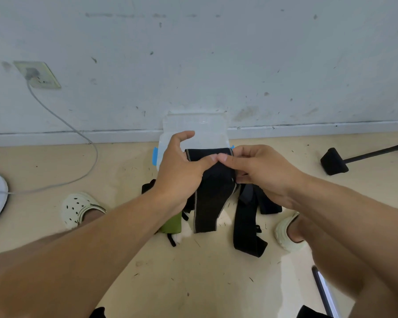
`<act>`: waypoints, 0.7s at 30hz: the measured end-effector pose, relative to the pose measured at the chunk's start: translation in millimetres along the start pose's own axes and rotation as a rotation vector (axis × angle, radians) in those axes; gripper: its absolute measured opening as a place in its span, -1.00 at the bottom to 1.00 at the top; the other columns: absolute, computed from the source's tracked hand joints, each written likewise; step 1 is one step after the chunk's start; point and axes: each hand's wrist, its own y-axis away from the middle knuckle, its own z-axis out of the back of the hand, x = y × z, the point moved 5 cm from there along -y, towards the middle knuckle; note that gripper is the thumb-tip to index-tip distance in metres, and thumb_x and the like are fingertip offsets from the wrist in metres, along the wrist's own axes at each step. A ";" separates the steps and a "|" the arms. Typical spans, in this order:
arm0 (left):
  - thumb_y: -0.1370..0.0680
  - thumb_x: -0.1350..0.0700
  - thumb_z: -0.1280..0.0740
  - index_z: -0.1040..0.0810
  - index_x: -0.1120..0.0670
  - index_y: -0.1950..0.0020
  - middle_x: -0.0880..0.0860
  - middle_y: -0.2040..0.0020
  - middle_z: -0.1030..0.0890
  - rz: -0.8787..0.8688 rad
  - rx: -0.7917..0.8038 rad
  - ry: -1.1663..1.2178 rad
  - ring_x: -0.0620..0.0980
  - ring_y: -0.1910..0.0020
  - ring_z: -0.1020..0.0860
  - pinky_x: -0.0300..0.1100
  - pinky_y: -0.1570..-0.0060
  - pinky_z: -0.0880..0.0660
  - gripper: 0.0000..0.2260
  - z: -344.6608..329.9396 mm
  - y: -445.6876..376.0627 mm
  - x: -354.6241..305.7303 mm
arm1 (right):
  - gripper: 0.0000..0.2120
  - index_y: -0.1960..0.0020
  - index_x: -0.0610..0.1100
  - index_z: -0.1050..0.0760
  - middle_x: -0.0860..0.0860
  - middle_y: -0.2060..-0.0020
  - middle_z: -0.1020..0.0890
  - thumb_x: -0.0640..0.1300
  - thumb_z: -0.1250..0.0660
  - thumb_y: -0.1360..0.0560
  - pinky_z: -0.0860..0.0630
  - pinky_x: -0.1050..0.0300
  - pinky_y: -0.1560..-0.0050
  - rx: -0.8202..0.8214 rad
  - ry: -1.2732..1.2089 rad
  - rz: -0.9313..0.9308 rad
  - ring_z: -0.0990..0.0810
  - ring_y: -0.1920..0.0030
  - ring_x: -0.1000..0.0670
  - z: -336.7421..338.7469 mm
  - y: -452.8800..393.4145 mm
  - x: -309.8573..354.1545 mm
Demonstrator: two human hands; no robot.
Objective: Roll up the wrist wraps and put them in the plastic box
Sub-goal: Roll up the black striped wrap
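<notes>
Wrist wrap (pixel 207 193), pinched taut by both grips, left hand (pixel 182 171) and right hand (pixel 257 173), tail dangling below for rolling.

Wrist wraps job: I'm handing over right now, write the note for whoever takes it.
Left hand and right hand: both pinch the top of one black wrap, its tail hanging unrolled.
More wraps lie loose on the floor between the feet, one green.
Plastic box stands by the wall behind the hands; contents unclear.
Done: no rolled wrap visible.
Left: roll this wrap, box it, then the others.
</notes>
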 end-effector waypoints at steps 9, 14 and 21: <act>-0.63 0.11 -0.44 -0.24 -0.18 -0.63 0.08 -0.18 -0.69 0.010 0.074 0.011 0.00 -0.15 -0.69 0.01 -0.25 -0.62 -0.35 -0.2 1.6 -4.1 | -0.71 0.18 -0.12 -0.63 -0.17 0.15 -0.73 0.05 -0.40 -0.61 -0.65 -0.07 -0.08 -0.156 0.026 0.064 -0.72 0.13 -0.12 -4.2 0.3 -1.4; -0.65 0.08 -0.41 -0.16 -0.27 -0.63 0.12 -0.32 -0.63 -0.014 0.066 -0.066 0.05 -0.34 -0.59 0.01 -0.34 -0.56 -0.34 1.1 18.4 -11.7 | -0.77 0.07 -0.14 -0.65 -0.04 0.17 -0.76 0.02 -0.43 -0.59 -0.67 0.03 0.01 -0.079 -0.055 0.058 -0.74 0.12 0.00 -7.9 14.5 1.6; -0.51 -0.09 -0.38 -0.16 -0.40 -0.55 0.19 -0.47 -0.51 0.049 0.105 -0.032 0.20 -0.44 -0.51 0.21 -0.40 -0.49 -0.32 3.9 32.0 -14.7 | -0.88 0.03 -0.17 -0.71 -0.05 0.20 -0.77 -0.13 -0.55 -0.50 -0.62 0.22 0.15 -0.049 0.023 0.053 -0.76 0.17 0.01 -4.6 38.1 11.8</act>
